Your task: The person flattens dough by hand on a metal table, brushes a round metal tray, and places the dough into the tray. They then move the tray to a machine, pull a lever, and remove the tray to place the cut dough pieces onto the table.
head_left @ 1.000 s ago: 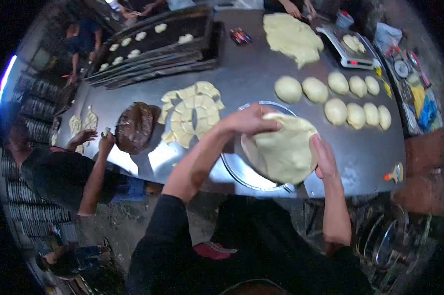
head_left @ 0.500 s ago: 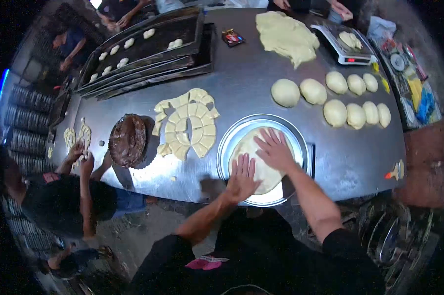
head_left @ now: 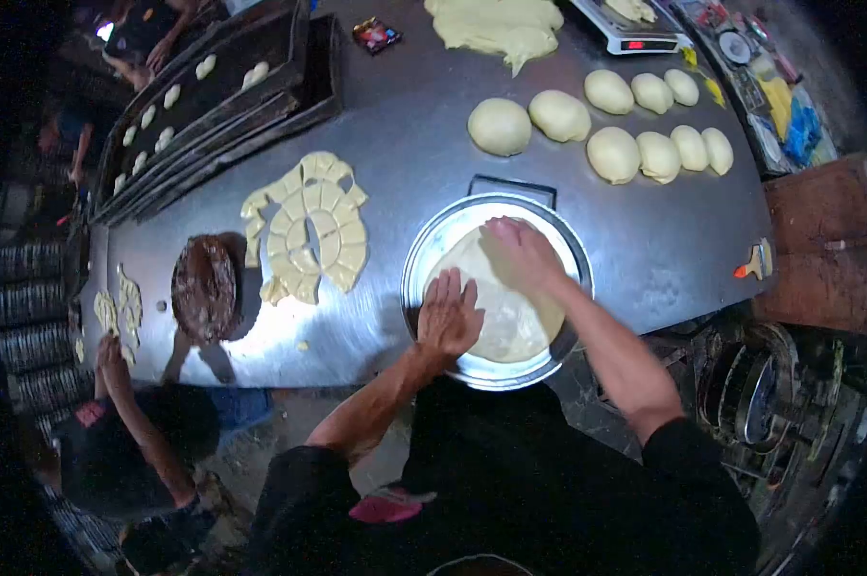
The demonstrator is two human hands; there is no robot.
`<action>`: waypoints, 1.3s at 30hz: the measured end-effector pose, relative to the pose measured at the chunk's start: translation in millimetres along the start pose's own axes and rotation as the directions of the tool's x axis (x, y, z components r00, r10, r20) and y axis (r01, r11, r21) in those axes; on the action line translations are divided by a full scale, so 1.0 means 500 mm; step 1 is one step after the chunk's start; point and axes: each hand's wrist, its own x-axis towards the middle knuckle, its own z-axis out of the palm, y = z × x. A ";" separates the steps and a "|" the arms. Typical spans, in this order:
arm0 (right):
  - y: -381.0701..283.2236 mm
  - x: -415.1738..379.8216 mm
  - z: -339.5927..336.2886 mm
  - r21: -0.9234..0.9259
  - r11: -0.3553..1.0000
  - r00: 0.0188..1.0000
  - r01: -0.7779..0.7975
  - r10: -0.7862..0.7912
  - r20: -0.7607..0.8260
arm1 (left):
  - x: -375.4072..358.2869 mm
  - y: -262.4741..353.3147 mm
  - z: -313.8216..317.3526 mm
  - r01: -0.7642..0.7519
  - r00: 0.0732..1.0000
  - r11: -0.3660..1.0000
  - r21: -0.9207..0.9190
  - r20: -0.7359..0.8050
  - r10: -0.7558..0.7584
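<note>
Two bare hands are working over one round sheet of dough [head_left: 510, 331] inside a shallow metal pan [head_left: 499, 386] at the near edge of the bench [head_left: 405, 158]. The left hand [head_left: 448, 319] is lying open on the near left part, gripping nothing; the right hand [head_left: 525, 252] is reaching towards the far side, blurred, palm down and seemingly unclenched. The dough is covering most of the pan's floor but appears to be stopping short of the wall in places, so even pressure from flat palms, working outward from the middle, would be serving it best. Fingertips digging in would be risking thin spots (the near side is already looking rather sheer).

A dark metal bar [head_left: 513, 181] is jutting out beyond the pan's far rim; whether it is supporting the pan is staying hidden. To the right, nine dough balls [head_left: 499, 127] are sitting in two rows, with a scale [head_left: 645, 45] beyond them. Cut dough pieces [head_left: 337, 235] are spreading to the left, beside a brown mass [head_left: 203, 288]. Stacked trays [head_left: 222, 106] are crowding the far left. Nothing is standing between the hands and the dough.
</note>
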 end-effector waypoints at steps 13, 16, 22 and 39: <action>-0.060 -0.014 0.068 0.029 0.906 0.818 -0.422 0.395 -0.419 | 0.086 -0.002 -0.017 -0.158 0.966 0.966 0.205 -0.169 0.194; 0.058 -0.099 0.057 -0.285 0.926 0.922 -0.247 0.134 -0.364 | 0.114 -0.031 0.020 -0.248 0.960 0.952 0.178 -0.088 0.266; 0.067 -0.074 -0.002 0.260 0.928 0.914 -0.266 0.329 -0.238 | 0.073 0.064 -0.047 0.002 0.929 0.988 0.154 0.366 -0.059; 0.131 -0.122 -0.002 -0.286 0.884 0.896 -0.370 0.258 -0.361 | 0.233 0.025 0.048 -0.350 0.932 0.923 0.159 -0.037 0.360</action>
